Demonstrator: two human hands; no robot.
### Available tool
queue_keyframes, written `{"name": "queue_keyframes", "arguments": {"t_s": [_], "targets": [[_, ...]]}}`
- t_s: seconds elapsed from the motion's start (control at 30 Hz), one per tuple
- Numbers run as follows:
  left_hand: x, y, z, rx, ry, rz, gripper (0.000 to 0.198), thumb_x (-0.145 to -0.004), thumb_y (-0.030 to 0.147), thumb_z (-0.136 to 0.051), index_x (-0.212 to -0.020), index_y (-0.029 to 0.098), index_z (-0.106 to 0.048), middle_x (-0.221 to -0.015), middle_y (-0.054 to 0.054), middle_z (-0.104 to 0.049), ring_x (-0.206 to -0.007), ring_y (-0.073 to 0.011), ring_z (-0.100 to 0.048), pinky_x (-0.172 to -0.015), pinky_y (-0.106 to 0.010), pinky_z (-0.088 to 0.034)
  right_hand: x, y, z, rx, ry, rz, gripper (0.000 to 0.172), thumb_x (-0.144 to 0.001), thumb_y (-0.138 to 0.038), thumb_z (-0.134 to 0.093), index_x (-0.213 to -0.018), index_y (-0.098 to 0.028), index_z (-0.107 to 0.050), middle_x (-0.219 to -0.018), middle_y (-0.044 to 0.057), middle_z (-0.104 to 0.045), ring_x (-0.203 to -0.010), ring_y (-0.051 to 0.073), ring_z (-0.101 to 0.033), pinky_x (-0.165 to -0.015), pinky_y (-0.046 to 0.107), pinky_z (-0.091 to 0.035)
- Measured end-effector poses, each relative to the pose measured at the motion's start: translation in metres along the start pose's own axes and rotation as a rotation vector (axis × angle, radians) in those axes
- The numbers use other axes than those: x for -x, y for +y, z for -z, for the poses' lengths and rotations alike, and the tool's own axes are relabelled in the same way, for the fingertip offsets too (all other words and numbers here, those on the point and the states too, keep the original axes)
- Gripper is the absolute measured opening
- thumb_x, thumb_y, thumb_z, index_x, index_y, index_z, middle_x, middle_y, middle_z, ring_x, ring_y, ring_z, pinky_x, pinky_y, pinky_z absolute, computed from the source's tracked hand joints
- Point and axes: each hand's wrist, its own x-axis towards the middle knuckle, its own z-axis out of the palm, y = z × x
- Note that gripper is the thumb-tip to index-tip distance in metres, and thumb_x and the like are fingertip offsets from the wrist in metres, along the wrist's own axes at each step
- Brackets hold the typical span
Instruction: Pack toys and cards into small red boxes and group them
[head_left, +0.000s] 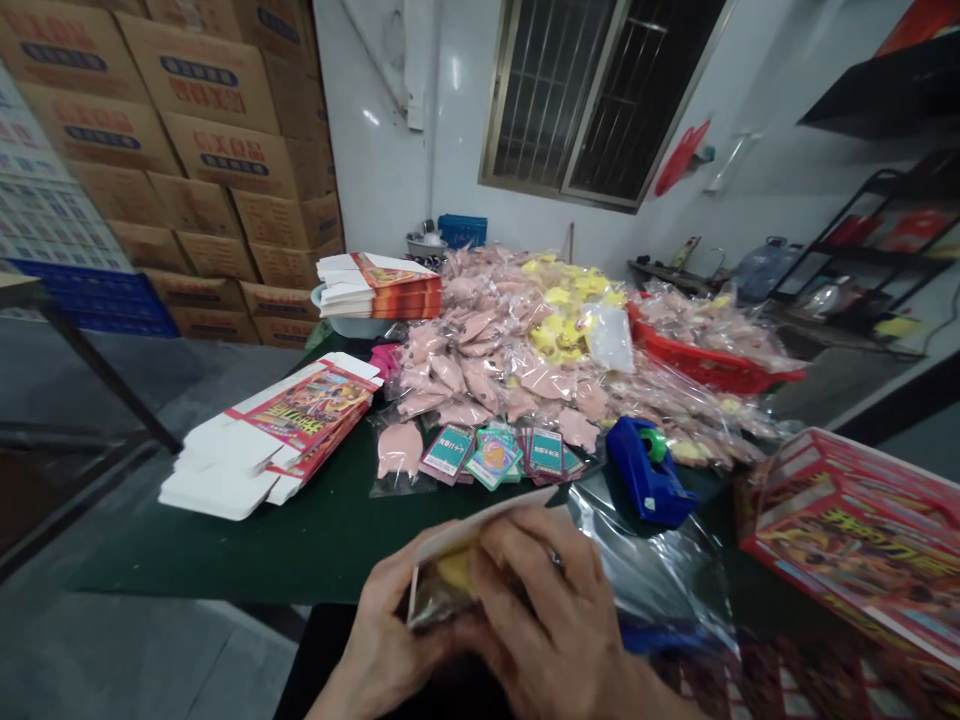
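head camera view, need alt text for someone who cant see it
The left hand and right hand hold a clear packet with something yellow inside above a green table. Beyond lie a heap of pink and yellow bagged items, a blue tape dispenser and flat red printed boxes.

Head view, angled down at hands (544,610)
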Motion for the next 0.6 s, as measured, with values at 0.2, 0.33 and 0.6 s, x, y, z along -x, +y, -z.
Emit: {"name": "queue_keyframes", "arguments": {"t_s": [0.2,0.33,0.6], "targets": [[0.001,0.004,-0.002,-0.135,0.107,-0.083,0.037,-0.059,0.046,-0.076,-0.086,0.022,-0.073,-0.06,0.001,-0.069,-0.047,-0.0148,-0.061,-0.051,-0.023,-0.055,-0.014,0.002,0.005,-0.1,-0.233,-0.313,0.027,-0.091,-0.027,-0.041,-0.082,-0.018,-0.065,-0.084,0.007,-0.063,-0.084,0.022,-0.052,-0.071,0.036,-0.037],[-0.001,0.002,-0.008,-0.103,0.106,-0.091,0.034,-0.057,0.046,-0.077,-0.079,0.02,-0.073,-0.056,0.001,-0.068,-0.042,-0.0141,-0.06,-0.045,-0.021,-0.053,-0.024,0.007,0.009,-0.244,-0.281,-0.305,0.023,-0.091,-0.03,-0.046,-0.081,-0.017,-0.062,-0.079,0.005,-0.065,-0.078,0.019,-0.056,-0.072,0.036,-0.038],[0.009,-0.025,0.041,0.102,0.543,0.492,0.029,-0.045,0.03,-0.083,-0.069,0.016,-0.071,-0.067,-0.001,-0.074,-0.055,-0.0185,-0.068,-0.054,-0.022,-0.058,-0.008,0.047,-0.012,-0.418,0.022,-0.413,0.014,-0.088,-0.015,-0.05,-0.095,-0.02,-0.061,-0.093,0.005,-0.062,-0.084,0.014,-0.059,-0.073,0.028,-0.048]]}}
